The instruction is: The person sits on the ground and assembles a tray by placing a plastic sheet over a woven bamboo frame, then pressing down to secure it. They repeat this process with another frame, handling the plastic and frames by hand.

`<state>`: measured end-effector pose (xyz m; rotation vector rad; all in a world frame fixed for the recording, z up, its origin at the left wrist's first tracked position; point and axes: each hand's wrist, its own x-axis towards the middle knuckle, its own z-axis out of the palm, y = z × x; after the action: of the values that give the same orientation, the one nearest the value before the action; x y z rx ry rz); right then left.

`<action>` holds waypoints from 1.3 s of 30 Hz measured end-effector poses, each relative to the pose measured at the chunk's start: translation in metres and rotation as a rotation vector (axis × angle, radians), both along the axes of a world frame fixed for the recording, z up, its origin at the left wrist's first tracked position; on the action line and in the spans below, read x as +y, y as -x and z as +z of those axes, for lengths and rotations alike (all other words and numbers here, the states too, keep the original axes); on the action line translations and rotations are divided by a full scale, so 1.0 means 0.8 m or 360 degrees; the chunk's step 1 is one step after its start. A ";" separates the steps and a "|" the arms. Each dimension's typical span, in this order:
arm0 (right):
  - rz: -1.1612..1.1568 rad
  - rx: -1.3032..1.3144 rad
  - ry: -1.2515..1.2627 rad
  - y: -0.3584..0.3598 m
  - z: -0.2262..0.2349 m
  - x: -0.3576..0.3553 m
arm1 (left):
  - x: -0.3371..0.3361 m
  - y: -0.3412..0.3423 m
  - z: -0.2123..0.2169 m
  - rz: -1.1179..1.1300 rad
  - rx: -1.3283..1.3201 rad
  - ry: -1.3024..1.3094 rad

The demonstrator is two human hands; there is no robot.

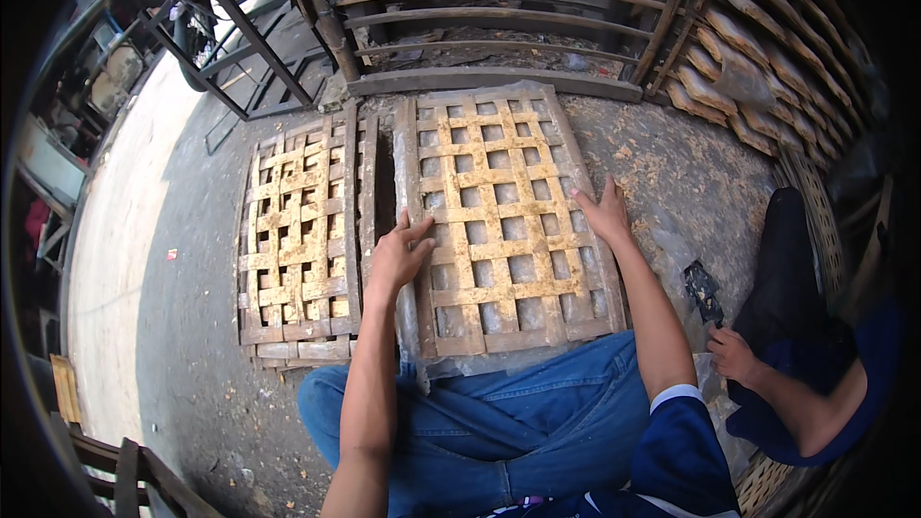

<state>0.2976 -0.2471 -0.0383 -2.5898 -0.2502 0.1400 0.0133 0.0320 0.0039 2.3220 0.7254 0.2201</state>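
- The left hand (398, 254) lay flat and open, fingers spread, on the left edge of a pale woven bamboo lattice panel (499, 221), gripping nothing.
- The right hand (604, 211) rested open, palm down, on the panel's right edge, also closed around nothing.
- The panel lay on the grey concrete floor (192, 326) just in front of the person's knees in blue jeans (499, 412), its near end touching them.
- A second, yellower stack of lattice panels (297, 240) lay just beside it on the left.
- At the right, another person's hand (734, 355) held a dark-bladed tool (703, 293).
- Similar panels (767, 48) leaned stacked at the upper right.
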 end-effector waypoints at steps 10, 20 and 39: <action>0.0224 0.0480 -0.0033 -0.015 0.009 -0.001 | 0.001 0.001 0.001 0.0016 0.0034 0.0008; 0.0586 -0.0556 0.0245 0.019 0.024 0.002 | 0.005 -0.001 -0.006 -0.0024 0.0086 -0.0134; 0.0669 -0.0829 0.0079 0.021 0.032 0.000 | 0.005 0.000 -0.007 0.0000 0.0000 -0.0044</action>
<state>0.2806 -0.2470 -0.0130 -2.5417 -0.9864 -0.3904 0.0129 0.0356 -0.0017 2.3483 0.7268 0.2313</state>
